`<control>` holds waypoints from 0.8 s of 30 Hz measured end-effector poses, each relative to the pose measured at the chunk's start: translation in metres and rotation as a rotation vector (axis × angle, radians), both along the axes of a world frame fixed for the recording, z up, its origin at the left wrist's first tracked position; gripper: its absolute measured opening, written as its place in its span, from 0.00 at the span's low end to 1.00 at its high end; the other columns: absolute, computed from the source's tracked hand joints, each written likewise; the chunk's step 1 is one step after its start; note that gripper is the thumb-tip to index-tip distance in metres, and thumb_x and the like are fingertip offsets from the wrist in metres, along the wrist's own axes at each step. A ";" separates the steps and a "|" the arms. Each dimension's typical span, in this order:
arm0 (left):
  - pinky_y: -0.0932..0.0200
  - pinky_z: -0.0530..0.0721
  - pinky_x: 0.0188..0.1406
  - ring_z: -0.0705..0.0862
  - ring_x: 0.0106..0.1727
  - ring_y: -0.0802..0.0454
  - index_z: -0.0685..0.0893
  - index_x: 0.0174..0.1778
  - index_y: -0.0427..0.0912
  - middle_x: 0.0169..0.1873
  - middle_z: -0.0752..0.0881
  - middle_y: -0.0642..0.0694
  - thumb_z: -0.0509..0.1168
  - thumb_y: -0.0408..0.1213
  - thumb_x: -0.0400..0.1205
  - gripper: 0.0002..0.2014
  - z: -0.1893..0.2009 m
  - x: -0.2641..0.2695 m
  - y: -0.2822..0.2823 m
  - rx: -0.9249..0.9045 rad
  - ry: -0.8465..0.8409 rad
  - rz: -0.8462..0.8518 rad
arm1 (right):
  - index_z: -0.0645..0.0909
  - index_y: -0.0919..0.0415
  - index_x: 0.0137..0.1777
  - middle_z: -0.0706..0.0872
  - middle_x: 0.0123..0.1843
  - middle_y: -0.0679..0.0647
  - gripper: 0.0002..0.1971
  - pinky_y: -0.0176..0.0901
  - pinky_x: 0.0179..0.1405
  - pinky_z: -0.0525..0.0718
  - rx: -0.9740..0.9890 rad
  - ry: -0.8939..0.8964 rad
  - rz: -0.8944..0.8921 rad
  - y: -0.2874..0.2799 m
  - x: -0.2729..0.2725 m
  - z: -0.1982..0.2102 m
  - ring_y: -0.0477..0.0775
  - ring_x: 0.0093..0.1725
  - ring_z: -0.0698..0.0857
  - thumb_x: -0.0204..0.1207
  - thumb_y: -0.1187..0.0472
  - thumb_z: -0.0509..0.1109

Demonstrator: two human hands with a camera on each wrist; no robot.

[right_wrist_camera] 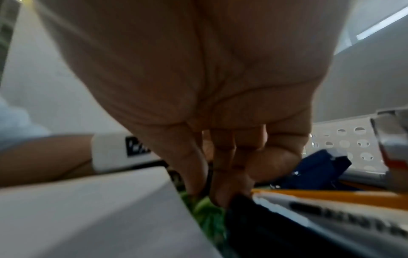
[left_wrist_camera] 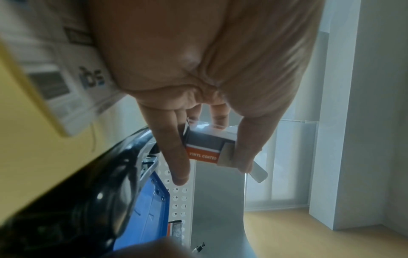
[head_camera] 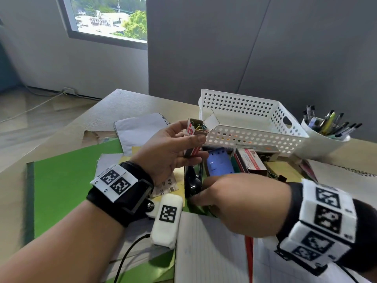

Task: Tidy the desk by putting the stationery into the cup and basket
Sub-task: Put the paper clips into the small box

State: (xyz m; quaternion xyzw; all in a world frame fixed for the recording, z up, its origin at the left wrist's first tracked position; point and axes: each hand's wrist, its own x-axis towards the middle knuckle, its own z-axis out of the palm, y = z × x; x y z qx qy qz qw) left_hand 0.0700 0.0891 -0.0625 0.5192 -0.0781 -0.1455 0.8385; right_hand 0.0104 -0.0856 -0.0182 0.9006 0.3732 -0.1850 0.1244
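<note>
While my left hand [head_camera: 173, 152] holds an open paper-clip box [head_camera: 195, 132] upright just in front of the white basket [head_camera: 253, 119], thumb and fingers pinched around its sides, my right hand [head_camera: 240, 203] reaches down into the clutter on the desk [head_camera: 114, 111]. Its fingers are drawn together at something small beside a black stapler [head_camera: 191, 180]; I cannot tell whether they grip anything yet.

I judge the tidying partly done. The cup [head_camera: 324, 137], right of the basket, already bristles with pens. The basket looks nearly empty. Boxes, a blue item [head_camera: 219, 163], notebooks and a green folder [head_camera: 67, 180] still lie loose.

My head view alone shows coloured clips inside the box and the filled cup. My left wrist view shows the box's label reading "VINYL COATED". My right wrist view, blurred, shows my fingertips [right_wrist_camera: 220, 197] pressed down between white paper and a dark object.
</note>
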 end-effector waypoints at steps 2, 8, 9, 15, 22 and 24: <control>0.54 0.93 0.43 0.91 0.49 0.35 0.86 0.63 0.43 0.55 0.91 0.40 0.78 0.34 0.71 0.23 0.001 0.000 0.000 0.007 0.004 -0.002 | 0.73 0.38 0.75 0.74 0.55 0.47 0.27 0.47 0.32 0.75 -0.003 -0.025 -0.013 -0.002 -0.002 -0.008 0.55 0.45 0.76 0.81 0.65 0.65; 0.54 0.92 0.42 0.91 0.51 0.34 0.85 0.66 0.41 0.62 0.89 0.34 0.78 0.35 0.72 0.25 0.002 -0.001 0.000 0.043 0.000 -0.031 | 0.75 0.36 0.75 0.78 0.61 0.42 0.21 0.46 0.42 0.81 0.087 -0.016 -0.039 -0.012 -0.005 -0.005 0.54 0.52 0.82 0.85 0.54 0.68; 0.54 0.92 0.42 0.91 0.52 0.33 0.85 0.66 0.41 0.64 0.88 0.33 0.78 0.35 0.72 0.25 0.002 -0.001 0.000 0.054 -0.003 -0.032 | 0.75 0.36 0.74 0.77 0.62 0.42 0.20 0.47 0.44 0.82 0.102 -0.005 -0.069 -0.014 -0.007 -0.004 0.54 0.53 0.83 0.85 0.52 0.69; 0.53 0.92 0.42 0.91 0.52 0.33 0.86 0.62 0.43 0.64 0.88 0.33 0.78 0.36 0.71 0.23 0.002 -0.002 0.000 0.076 -0.006 -0.041 | 0.79 0.35 0.64 0.74 0.57 0.40 0.21 0.57 0.47 0.86 0.167 0.100 -0.105 -0.023 -0.006 -0.002 0.51 0.49 0.81 0.83 0.65 0.66; 0.53 0.92 0.43 0.92 0.52 0.34 0.87 0.61 0.45 0.62 0.90 0.36 0.79 0.37 0.70 0.22 0.001 -0.001 -0.001 0.096 -0.004 -0.047 | 0.74 0.36 0.68 0.75 0.61 0.44 0.23 0.57 0.47 0.88 0.129 0.089 -0.114 -0.016 -0.005 -0.005 0.55 0.50 0.82 0.81 0.63 0.69; 0.53 0.92 0.44 0.91 0.53 0.33 0.87 0.60 0.45 0.62 0.90 0.36 0.79 0.37 0.70 0.22 0.001 -0.002 -0.001 0.099 -0.005 -0.044 | 0.71 0.38 0.72 0.76 0.64 0.44 0.23 0.53 0.46 0.87 0.108 0.063 -0.102 -0.011 -0.004 -0.004 0.54 0.50 0.81 0.82 0.60 0.68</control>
